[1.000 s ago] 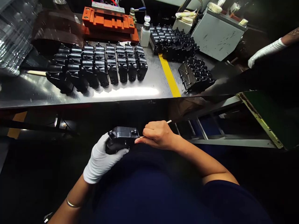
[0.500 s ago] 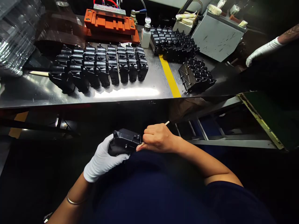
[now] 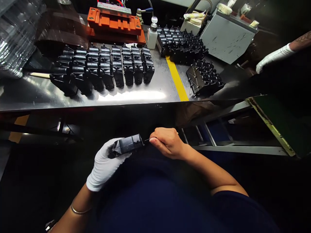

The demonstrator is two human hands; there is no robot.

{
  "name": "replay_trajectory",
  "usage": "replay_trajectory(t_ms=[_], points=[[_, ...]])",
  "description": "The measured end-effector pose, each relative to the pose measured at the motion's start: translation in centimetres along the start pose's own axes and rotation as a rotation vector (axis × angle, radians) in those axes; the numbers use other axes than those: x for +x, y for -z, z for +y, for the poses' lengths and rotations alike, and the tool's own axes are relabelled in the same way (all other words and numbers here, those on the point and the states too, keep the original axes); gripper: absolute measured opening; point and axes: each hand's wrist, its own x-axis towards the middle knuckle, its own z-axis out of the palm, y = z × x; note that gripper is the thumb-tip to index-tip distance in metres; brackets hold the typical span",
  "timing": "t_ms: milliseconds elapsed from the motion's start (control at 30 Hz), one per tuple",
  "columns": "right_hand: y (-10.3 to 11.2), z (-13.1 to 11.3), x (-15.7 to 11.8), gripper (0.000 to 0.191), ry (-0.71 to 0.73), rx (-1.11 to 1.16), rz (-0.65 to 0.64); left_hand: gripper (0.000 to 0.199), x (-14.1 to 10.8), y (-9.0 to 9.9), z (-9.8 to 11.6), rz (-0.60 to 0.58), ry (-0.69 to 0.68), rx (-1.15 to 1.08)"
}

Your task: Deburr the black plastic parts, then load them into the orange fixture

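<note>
A small, glossy, black moulded-plastic housing (image 3: 127,145) is held above the person's dark navy top, just short of the near edge of a stainless-steel surface (image 3: 131,95). It is cradled from below by the white-gloved left hand (image 3: 104,165), with the fingers curled around it. A thin stick (image 3: 146,140) is pinched in the narrowly closed bare right hand (image 3: 167,142), its dark tip just beside the housing's end; whether they touch cannot be told. The housing is judged light, stiff and somewhat slippery, best held by its broad sides. Open room is left below the surface's near edge. On the surface, rows of matching black housings (image 3: 102,66) stand beyond that edge, and a co-worker's gloved hand (image 3: 273,58) is seen past its far right.
</note>
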Motion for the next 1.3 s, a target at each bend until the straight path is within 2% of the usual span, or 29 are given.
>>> replay_trajectory(t_ms=[100,233,367,533,633,767,833,867,900,967,1033,1100,1200,1300], points=[[0.1,-0.1,-0.3,0.034,-0.044,-0.019,0.015,0.034,0.1,0.8,-0.5,-0.056,-0.179,0.070],[0.0,-0.2,-0.6,0.034,-0.038,-0.053,0.002,0.042,0.3,1.7,-1.2,-0.094,-0.370,0.165],[-0.3,0.0,-0.6,0.037,-0.026,-0.071,-0.028,0.046,0.2,1.9,-0.9,-0.125,-0.454,0.225],[-0.5,0.4,-0.4,0.038,-0.075,-0.045,-0.065,0.048,0.2,1.8,0.3,-0.242,-0.597,0.245],[-0.1,0.5,-0.3,0.039,-0.106,0.161,-0.146,0.050,0.5,2.0,0.3,-0.259,-0.697,0.240],[0.5,0.5,-0.5,0.048,-0.120,0.348,-0.350,0.051,1.0,2.3,0.1,-0.248,-0.762,0.294],[0.6,0.5,-0.6,0.053,-0.108,0.391,-0.380,0.050,1.0,2.2,0.3,-0.250,-0.727,0.275],[0.5,0.5,-0.6,0.054,-0.098,0.403,-0.371,0.047,0.9,2.2,0.4,-0.247,-0.666,0.249],[0.5,0.5,-0.5,0.054,-0.080,0.402,-0.349,0.044,0.9,2.3,0.6,-0.248,-0.562,0.217],[0.2,0.4,-0.2,0.053,-0.018,0.343,-0.262,0.039,0.8,2.4,0.8,-0.261,-0.257,0.129],[0.0,0.4,0.5,0.053,0.077,0.220,-0.160,0.045,1.0,2.7,0.7,-0.325,0.051,0.018],[-0.3,0.3,1.2,0.054,0.181,0.102,-0.107,0.054,1.4,2.9,0.5,-0.428,0.219,-0.063],[-0.7,0.2,2.0,0.058,0.280,0.005,-0.151,0.053,2.1,3.0,0.1,-0.528,0.247,-0.044],[-1.0,0.3,2.1,0.060,0.304,-0.055,-0.183,0.052,2.3,2.7,-0.1,-0.517,0.223,-0.018]])
